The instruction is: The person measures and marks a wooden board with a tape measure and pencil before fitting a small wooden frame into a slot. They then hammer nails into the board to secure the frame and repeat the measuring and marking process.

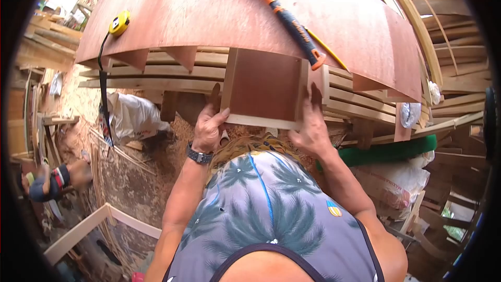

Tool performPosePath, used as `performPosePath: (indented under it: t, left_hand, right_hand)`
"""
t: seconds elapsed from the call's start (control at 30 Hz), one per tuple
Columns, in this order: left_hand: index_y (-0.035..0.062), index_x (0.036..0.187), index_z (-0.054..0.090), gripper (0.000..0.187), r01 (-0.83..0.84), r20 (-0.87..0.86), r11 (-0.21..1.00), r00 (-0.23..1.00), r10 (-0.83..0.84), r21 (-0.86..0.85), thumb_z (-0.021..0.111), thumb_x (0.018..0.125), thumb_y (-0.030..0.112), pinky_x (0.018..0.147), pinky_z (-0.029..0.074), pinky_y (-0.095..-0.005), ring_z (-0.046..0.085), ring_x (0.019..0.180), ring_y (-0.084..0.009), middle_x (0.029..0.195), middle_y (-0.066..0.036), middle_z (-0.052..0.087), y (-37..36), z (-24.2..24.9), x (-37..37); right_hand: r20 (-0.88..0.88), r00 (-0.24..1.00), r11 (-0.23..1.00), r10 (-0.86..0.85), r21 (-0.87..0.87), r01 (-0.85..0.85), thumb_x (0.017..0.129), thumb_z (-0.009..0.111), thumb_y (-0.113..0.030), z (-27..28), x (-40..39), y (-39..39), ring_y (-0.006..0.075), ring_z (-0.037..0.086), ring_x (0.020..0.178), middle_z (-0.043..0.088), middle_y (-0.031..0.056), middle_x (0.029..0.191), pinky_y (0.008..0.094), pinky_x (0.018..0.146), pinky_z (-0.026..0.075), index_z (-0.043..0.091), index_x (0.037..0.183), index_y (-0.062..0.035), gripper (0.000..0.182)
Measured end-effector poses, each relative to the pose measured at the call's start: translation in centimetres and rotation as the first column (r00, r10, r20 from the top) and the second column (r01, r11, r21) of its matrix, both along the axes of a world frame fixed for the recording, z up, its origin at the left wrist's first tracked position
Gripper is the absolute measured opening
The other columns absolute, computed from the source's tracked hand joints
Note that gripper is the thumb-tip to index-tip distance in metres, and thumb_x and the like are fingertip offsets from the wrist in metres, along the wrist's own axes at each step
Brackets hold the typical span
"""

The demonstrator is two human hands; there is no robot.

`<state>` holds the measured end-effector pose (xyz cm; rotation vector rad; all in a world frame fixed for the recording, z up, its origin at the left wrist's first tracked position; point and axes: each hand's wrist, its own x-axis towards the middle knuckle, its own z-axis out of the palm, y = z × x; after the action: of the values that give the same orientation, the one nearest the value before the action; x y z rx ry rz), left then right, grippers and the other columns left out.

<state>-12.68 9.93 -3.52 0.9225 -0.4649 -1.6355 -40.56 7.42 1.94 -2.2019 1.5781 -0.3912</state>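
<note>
A small wooden drawer point(266, 87), with a reddish-brown plywood panel inside a pale wood frame, is held in front of me at the near edge of the plywood bench top. My left hand point(210, 129), with a dark watch on its wrist, grips the drawer's left side, thumb on the near corner. On the opposite side, my right hand point(311, 129) grips the right side near its front corner. Just beyond the drawer lies a claw hammer point(286, 16) with an orange and black handle, its end close to the drawer's right edge. A yellow pencil point(329, 49) rests beside the hammer.
A yellow tape measure point(120, 23) sits on the left of the plywood top point(172, 15). Wooden slats point(172, 71) run beneath it. Sacks point(133, 117) and wood shavings cover the floor. Another person point(52, 180) is at the far left. Stacked lumber point(454, 47) stands right.
</note>
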Motion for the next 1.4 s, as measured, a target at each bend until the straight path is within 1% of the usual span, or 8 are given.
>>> performPosePath:
  t: [0.1, 0.13, 0.17, 0.23, 0.37, 1.03, 1.2, 1.4]
  left_hand:
    - [0.0000, 0.147, 0.045, 0.052, -0.044, -0.091, 0.999, 0.995, 0.044, 0.007, 0.056, 0.096, 0.001, 0.106, 0.049, -0.0409, 0.060, 0.125, -0.0264, 0.137, -0.016, 0.060, 4.0, -3.0, 3.1]
    - [0.0037, 0.151, 0.042, 0.058, -0.083, -0.178, 0.996, 0.981, 0.084, 0.011, 0.057, 0.096, 0.001, 0.111, 0.045, -0.0427, 0.060, 0.124, -0.0279, 0.141, -0.015, 0.058, 5.2, -3.8, 3.4]
    - [0.0037, 0.151, 0.042, 0.058, -0.072, -0.178, 0.997, 0.981, 0.075, 0.022, 0.057, 0.096, 0.001, 0.111, 0.045, -0.0427, 0.060, 0.124, -0.0279, 0.141, -0.015, 0.058, 6.3, -4.4, 3.5]
    - [0.0039, 0.154, 0.039, 0.060, -0.118, -0.279, 0.993, 0.954, 0.112, -0.004, 0.057, 0.096, 0.003, 0.113, 0.042, -0.0453, 0.052, 0.135, -0.0292, 0.148, -0.014, 0.053, 8.1, -5.2, 3.6]
    - [0.0075, 0.155, 0.038, 0.064, -0.126, -0.341, 0.991, 0.930, 0.134, 0.046, 0.060, 0.095, 0.006, 0.110, 0.045, -0.0417, 0.055, 0.131, -0.0262, 0.147, -0.010, 0.055, 11.1, -7.2, 2.6]
    - [0.0105, 0.153, 0.043, 0.062, -0.181, -0.449, 0.981, 0.873, 0.192, 0.067, 0.054, 0.093, 0.003, 0.119, 0.036, -0.0511, 0.046, 0.141, -0.0330, 0.155, -0.014, 0.045, 20.0, -12.5, 2.6]
    - [0.0056, 0.151, 0.045, 0.063, -0.264, -0.353, 0.962, 0.895, 0.271, 0.071, 0.061, 0.090, 0.007, 0.117, 0.038, -0.0488, 0.051, 0.137, -0.0315, 0.150, -0.016, 0.052, 22.2, -12.0, 4.4]
    - [-0.0057, 0.148, 0.043, 0.071, -0.356, 0.102, 0.934, 0.930, 0.352, 0.023, 0.071, 0.084, 0.009, 0.113, 0.043, -0.0410, 0.058, 0.129, -0.0284, 0.144, -0.019, 0.056, 27.1, -4.3, 12.0]
  right_hand:
    - [0.690, 0.699, 0.735, -0.189, 0.572, -0.365, 0.072, 0.083, -0.017, 0.3, -2.0, 0.2, 0.0352, 0.033, 0.147, 0.029, 0.0240, 0.161, 0.0443, 0.122, 0.027, 0.009, 0.160, 0.0037, 0.116]
    - [0.716, 0.569, 0.554, -0.404, 0.686, -0.471, 0.078, 0.081, -0.010, 2.7, -1.0, 1.0, 0.0307, 0.040, 0.143, 0.033, 0.0216, 0.159, 0.0393, 0.119, 0.031, 0.000, 0.161, 0.0018, 0.116]
    - [0.792, 0.489, 0.632, -0.365, 0.596, -0.495, 0.081, 0.079, -0.006, 3.5, 0.2, 2.0, 0.0312, 0.044, 0.140, 0.036, 0.0239, 0.156, 0.0393, 0.116, 0.036, -0.006, 0.160, 0.0010, 0.117]
    - [0.749, 0.656, 0.749, -0.089, 0.485, -0.452, 0.084, 0.079, -0.011, 3.6, 1.1, 3.0, 0.0305, 0.045, 0.140, 0.039, 0.0257, 0.154, 0.0402, 0.116, 0.037, -0.009, 0.160, 0.0005, 0.117]
    - [0.757, 0.644, 0.736, 0.112, 0.372, -0.565, 0.087, 0.079, -0.029, 3.9, 2.1, 3.3, 0.0364, 0.043, 0.142, 0.032, 0.0343, 0.155, 0.0405, 0.116, 0.037, -0.011, 0.156, 0.0082, 0.120]
    - [0.717, 0.623, 0.364, 0.312, 0.515, -0.776, 0.088, 0.075, -0.030, 6.3, 2.3, 3.7, 0.0406, 0.062, 0.120, 0.061, 0.0326, 0.128, 0.0443, 0.100, 0.050, 0.001, 0.159, 0.0049, 0.109]
    - [0.691, 0.621, 0.363, 0.370, 0.508, -0.781, 0.085, 0.075, -0.034, 5.9, 3.1, 3.2, 0.0460, 0.062, 0.117, 0.063, 0.0358, 0.119, 0.0451, 0.101, 0.049, 0.014, 0.155, 0.0104, 0.103]
    - [0.543, 0.664, 0.416, 0.515, 0.519, -0.747, 0.087, 0.076, -0.031, 4.4, 3.9, 2.8, 0.0411, 0.053, 0.133, 0.048, 0.0296, 0.147, 0.0430, 0.112, 0.041, 0.028, 0.154, 0.0072, 0.090]
